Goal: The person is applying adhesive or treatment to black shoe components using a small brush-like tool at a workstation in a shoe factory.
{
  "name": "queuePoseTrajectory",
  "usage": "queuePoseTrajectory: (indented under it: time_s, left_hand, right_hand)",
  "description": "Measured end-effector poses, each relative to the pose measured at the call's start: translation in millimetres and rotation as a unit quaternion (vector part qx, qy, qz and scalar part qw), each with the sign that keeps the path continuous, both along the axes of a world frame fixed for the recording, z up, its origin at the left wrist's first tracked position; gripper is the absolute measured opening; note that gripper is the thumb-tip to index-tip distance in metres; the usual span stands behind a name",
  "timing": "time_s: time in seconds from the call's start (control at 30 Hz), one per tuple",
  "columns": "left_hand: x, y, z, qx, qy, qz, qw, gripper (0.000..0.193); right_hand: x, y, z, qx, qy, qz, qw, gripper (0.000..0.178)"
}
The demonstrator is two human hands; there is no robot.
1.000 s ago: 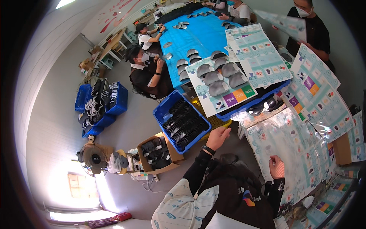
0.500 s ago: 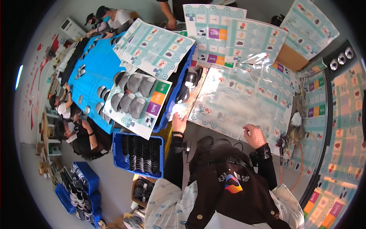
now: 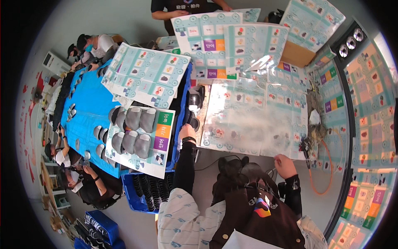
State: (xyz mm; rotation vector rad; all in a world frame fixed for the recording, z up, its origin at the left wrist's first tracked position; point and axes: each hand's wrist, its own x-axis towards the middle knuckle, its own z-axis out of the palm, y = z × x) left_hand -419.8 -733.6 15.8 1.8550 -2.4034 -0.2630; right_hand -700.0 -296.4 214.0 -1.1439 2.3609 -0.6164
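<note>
My left hand [image 3: 188, 133] reaches to the near left edge of the work table, its fingers curled against a black rounded piece [image 3: 195, 123]. Just beyond it lies another glossy dark piece [image 3: 194, 99] with a pale highlight. The fingertips are partly hidden. My right hand [image 3: 285, 167] hovers by the front edge of the table, fingers folded in, nothing visible in it. Between the hands spreads the table top covered with printed sheets [image 3: 236, 120], a whitish smear across its middle.
Left stands a blue bin [image 3: 139, 195] of dark curved pieces; above it, a printed board [image 3: 162, 118] carries several grey rounded caps [image 3: 141, 145]. Beyond is a blue-covered table [image 3: 85, 103] with people along it. An orange hose [image 3: 330, 166] hangs at right. A person [image 3: 186, 10] stands behind upright boards.
The view has shifted. My left hand has moved forward to the black rounded piece. My right hand has drawn back from the sheet to the table's front edge, its fingers more folded.
</note>
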Motion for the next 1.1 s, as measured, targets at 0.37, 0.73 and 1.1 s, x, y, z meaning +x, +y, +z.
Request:
queuePoseTrajectory:
  time_s: [0.37,0.73,1.1]
  left_hand:
    - [-33,127,158,0.012,0.230,-0.550,0.803,0.008]
    - [-136,250,137,0.419,0.420,-0.127,0.795,0.083]
    - [-240,320,73,0.258,0.405,-0.013,0.877,0.034]
  right_hand:
    - [27,-77,-5,-0.110,0.084,0.252,0.958,0.070]
    - [-41,-48,-58,-0.105,-0.138,-0.008,0.985,0.029]
    - [-285,115,-161,0.112,-0.071,0.070,0.989,0.058]
